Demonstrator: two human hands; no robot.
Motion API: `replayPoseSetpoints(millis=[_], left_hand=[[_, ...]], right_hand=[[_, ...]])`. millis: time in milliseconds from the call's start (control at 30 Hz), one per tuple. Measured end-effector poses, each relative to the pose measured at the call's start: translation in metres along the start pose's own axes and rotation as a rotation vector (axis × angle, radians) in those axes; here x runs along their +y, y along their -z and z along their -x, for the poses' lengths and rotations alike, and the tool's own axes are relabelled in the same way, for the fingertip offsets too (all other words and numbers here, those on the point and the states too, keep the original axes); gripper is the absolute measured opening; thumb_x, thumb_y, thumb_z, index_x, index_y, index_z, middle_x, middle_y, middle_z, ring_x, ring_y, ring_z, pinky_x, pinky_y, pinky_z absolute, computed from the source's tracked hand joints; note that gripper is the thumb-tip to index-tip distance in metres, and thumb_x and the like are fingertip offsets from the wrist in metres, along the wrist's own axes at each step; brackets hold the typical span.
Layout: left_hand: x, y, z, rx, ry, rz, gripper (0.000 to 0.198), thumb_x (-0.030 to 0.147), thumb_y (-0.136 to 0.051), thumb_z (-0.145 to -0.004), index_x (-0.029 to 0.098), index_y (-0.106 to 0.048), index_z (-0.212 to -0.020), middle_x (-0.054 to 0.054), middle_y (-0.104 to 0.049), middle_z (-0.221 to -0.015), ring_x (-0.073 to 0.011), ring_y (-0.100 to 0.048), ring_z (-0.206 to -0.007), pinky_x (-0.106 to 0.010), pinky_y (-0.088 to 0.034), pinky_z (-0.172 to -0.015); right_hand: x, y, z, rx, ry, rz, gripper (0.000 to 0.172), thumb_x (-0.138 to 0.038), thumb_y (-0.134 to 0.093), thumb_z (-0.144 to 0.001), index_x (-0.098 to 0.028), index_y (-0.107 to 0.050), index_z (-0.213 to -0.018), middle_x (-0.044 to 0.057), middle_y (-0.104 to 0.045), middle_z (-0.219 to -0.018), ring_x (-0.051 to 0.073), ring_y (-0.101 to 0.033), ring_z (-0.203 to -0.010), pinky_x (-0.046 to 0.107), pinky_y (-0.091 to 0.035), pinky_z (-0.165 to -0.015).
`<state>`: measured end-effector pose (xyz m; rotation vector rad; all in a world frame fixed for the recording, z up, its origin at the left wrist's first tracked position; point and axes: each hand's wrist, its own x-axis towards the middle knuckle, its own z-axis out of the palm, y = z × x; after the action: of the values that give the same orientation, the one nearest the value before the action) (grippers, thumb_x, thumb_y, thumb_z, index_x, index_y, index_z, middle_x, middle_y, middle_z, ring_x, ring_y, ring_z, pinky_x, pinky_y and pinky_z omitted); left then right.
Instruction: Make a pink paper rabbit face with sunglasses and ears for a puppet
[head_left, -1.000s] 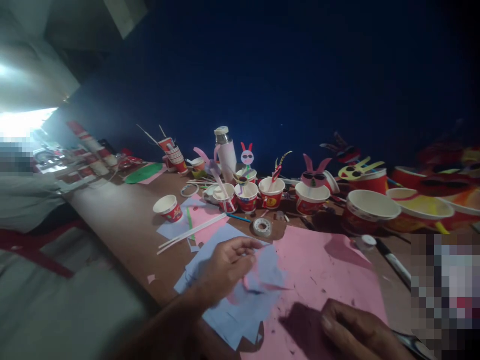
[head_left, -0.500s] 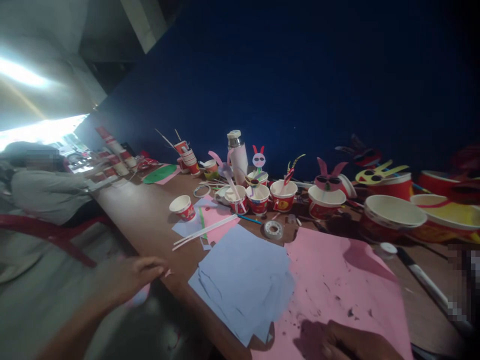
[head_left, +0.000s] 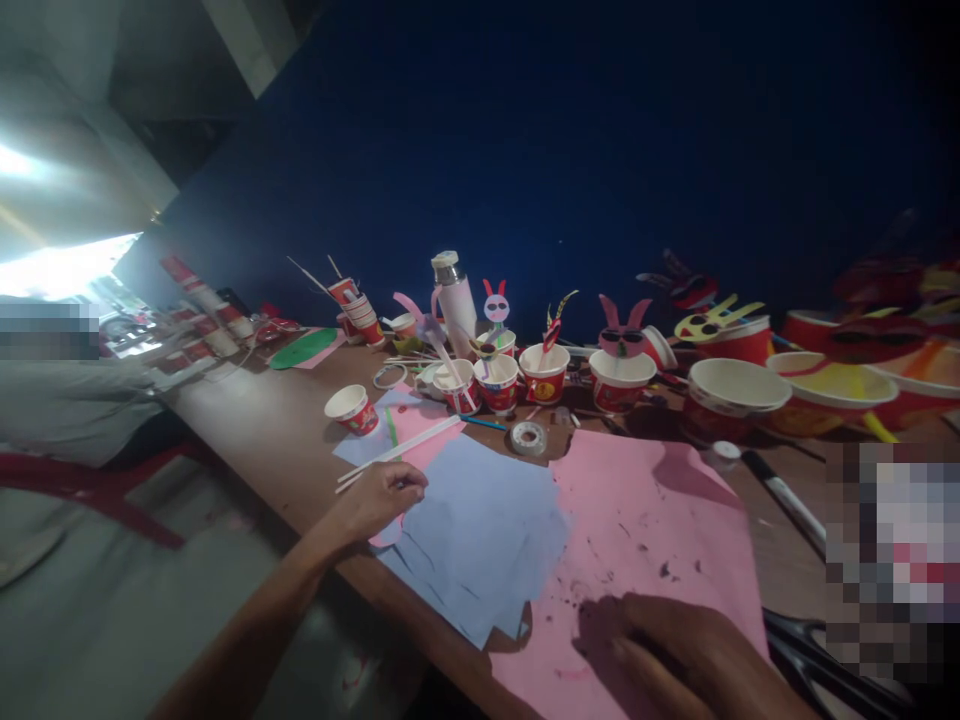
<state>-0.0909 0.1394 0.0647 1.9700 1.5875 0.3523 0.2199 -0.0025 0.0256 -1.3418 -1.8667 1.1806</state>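
Observation:
My left hand [head_left: 379,498] reaches over the table's near edge, fingers curled on a small pink paper scrap [head_left: 385,534] at the left corner of a stack of pale blue paper sheets [head_left: 480,540]. My right hand [head_left: 686,655] lies palm down in shadow on a large pink paper sheet [head_left: 652,520], fingers flat. Black scissors [head_left: 821,660] lie just right of that hand, touching nothing I can make out.
The brown table [head_left: 255,440] carries a tape roll [head_left: 529,437], white straws [head_left: 397,452], a marker [head_left: 780,495], a white flask [head_left: 454,300] and several red paper cups [head_left: 351,408] with paper bunny figures. A seated person [head_left: 67,400] is at the far left.
My left hand left the blue sheets, swung out past the table's edge to the left, and has come back to the stack's left corner. My right hand stayed on the pink sheet.

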Motion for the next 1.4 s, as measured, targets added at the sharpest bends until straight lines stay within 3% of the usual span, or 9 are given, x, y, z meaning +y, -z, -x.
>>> replayPoseSetpoints(millis=[200, 267, 400, 600, 800, 933, 1067, 1267, 1400], left_hand=[[0.027, -0.022, 0.034, -0.018, -0.102, -0.122, 0.036, 0.031, -0.057, -0.077, 0.022, -0.062, -0.112, -0.005, -0.061, -0.12, -0.0233, -0.054, -0.111, -0.032, -0.039, -0.097], [0.036, -0.032, 0.045, -0.102, -0.225, -0.237, 0.038, 0.032, -0.056, -0.079, 0.02, -0.06, -0.115, -0.007, -0.058, -0.124, -0.023, -0.054, -0.112, -0.032, -0.041, -0.095], [0.044, -0.049, 0.053, -0.182, -0.278, -0.409, 0.041, 0.031, -0.063, -0.075, 0.017, -0.059, -0.113, -0.01, -0.057, -0.124, -0.0267, -0.057, -0.109, -0.037, -0.046, -0.091], [0.042, -0.063, 0.059, -0.196, -0.215, -0.588, 0.036, 0.035, -0.063, -0.076, 0.02, -0.061, -0.108, -0.011, -0.05, -0.133, -0.0267, -0.065, -0.093, -0.039, -0.051, -0.082], [0.035, -0.071, 0.068, -0.123, -0.244, -0.616, 0.025, 0.028, -0.052, -0.084, 0.021, -0.063, -0.105, -0.009, -0.049, -0.135, -0.0248, -0.065, -0.095, -0.035, -0.051, -0.08], [0.03, -0.069, 0.065, -0.072, -0.28, -0.465, 0.025, 0.021, -0.045, -0.085, 0.019, -0.066, -0.099, -0.009, -0.056, -0.128, -0.0234, -0.064, -0.098, -0.035, -0.05, -0.083], [0.029, -0.06, 0.056, 0.0, -0.202, -0.057, 0.021, 0.025, -0.052, -0.08, 0.02, -0.07, -0.088, -0.007, -0.065, -0.115, -0.0222, -0.061, -0.104, -0.033, -0.045, -0.093], [0.023, -0.028, 0.038, 0.18, -0.007, 0.213, 0.024, 0.035, -0.057, -0.077, 0.016, -0.07, -0.083, -0.004, -0.071, -0.079, -0.0186, -0.065, -0.073, -0.026, -0.051, -0.064], [0.031, -0.011, 0.042, 0.356, 0.009, 0.274, 0.032, 0.038, -0.051, -0.082, 0.012, -0.067, -0.09, -0.005, -0.07, -0.077, -0.0193, -0.065, -0.076, -0.026, -0.051, -0.067]], right_hand=[[-0.004, 0.003, -0.001, -0.081, -0.008, 0.089, 0.031, -0.039, -0.038, -0.092, -0.023, -0.06, -0.077, 0.0, -0.066, -0.075, 0.016, -0.058, -0.068, 0.023, -0.041, -0.061], [-0.004, 0.003, -0.001, -0.074, -0.002, 0.102, 0.03, -0.037, -0.038, -0.092, -0.023, -0.06, -0.077, 0.0, -0.066, -0.076, 0.016, -0.059, -0.068, 0.023, -0.041, -0.061], [-0.002, 0.001, 0.0, -0.042, 0.01, 0.138, 0.025, -0.032, -0.041, -0.09, -0.022, -0.059, -0.075, 0.0, -0.066, -0.075, 0.015, -0.059, -0.067, 0.023, -0.041, -0.06], [-0.003, 0.002, 0.001, -0.042, 0.028, 0.123, 0.024, -0.029, -0.042, -0.09, -0.023, -0.063, -0.081, 0.001, -0.068, -0.08, 0.017, -0.062, -0.073, 0.025, -0.043, -0.065], [-0.002, 0.002, 0.001, -0.036, 0.033, 0.152, 0.024, -0.029, -0.043, -0.089, -0.022, -0.064, -0.083, 0.002, -0.069, -0.082, 0.018, -0.063, -0.074, 0.026, -0.044, -0.066], [-0.002, 0.002, 0.001, -0.031, 0.025, 0.181, 0.023, -0.028, -0.043, -0.088, -0.021, -0.065, -0.083, 0.003, -0.07, -0.081, 0.019, -0.063, -0.074, 0.027, -0.044, -0.066], [-0.003, 0.002, 0.001, -0.039, 0.027, 0.181, 0.025, -0.028, -0.042, -0.089, -0.021, -0.066, -0.085, 0.004, -0.07, -0.083, 0.019, -0.063, -0.076, 0.028, -0.044, -0.067], [0.0, 0.0, 0.004, 0.011, 0.076, 0.136, 0.023, -0.028, -0.046, -0.087, -0.021, -0.066, -0.079, 0.002, -0.068, -0.075, 0.016, -0.06, -0.067, 0.025, -0.041, -0.06], [0.001, 0.003, 0.005, 0.018, 0.013, -0.028, 0.028, -0.037, -0.046, -0.088, -0.02, -0.063, -0.074, 0.001, -0.063, -0.067, 0.014, -0.055, -0.06, 0.023, -0.039, -0.055]])
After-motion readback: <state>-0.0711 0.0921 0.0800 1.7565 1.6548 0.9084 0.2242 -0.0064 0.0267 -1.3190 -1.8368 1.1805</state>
